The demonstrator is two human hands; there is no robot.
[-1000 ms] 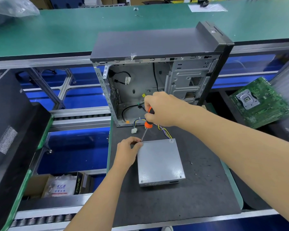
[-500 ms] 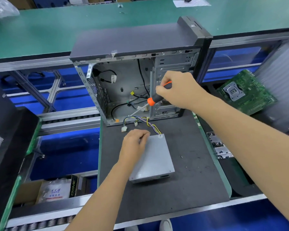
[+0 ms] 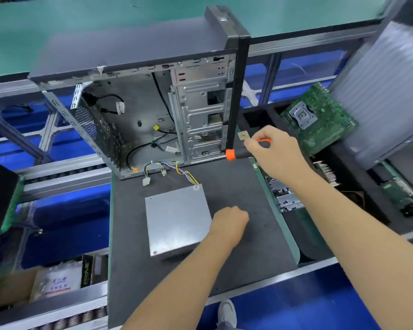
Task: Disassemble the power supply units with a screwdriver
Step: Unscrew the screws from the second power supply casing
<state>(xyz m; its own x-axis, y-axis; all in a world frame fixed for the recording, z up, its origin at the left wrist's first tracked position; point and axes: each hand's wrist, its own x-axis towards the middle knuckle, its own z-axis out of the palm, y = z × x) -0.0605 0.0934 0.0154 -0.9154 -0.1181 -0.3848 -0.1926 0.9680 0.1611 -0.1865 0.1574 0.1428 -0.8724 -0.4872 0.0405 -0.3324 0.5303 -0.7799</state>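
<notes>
While the right hand (image 3: 275, 151) carries the orange-and-black screwdriver (image 3: 246, 151) up at about one o'clock from the power supply unit (image 3: 177, 221), its fingers wrapped round the handle and the shaft end pointing left toward the open computer case (image 3: 153, 103), the left hand (image 3: 229, 225) sits curled against the unit's right edge at three o'clock; whether it holds anything small cannot be told. The grey metal box lies flat on the dark mat of the table (image 3: 236, 186), its long axis running roughly from twelve to six o'clock with a slight tilt, its bundle of coloured wires (image 3: 177, 170) trailing off the far right corner toward the case. The left hand is plainly the nearer of the two; the tool hand hangs well apart, above and to the right. A screw head shows at the near left corner, so the next turn of the driver would likely mean bringing the tip back down and across toward seven o'clock.
</notes>
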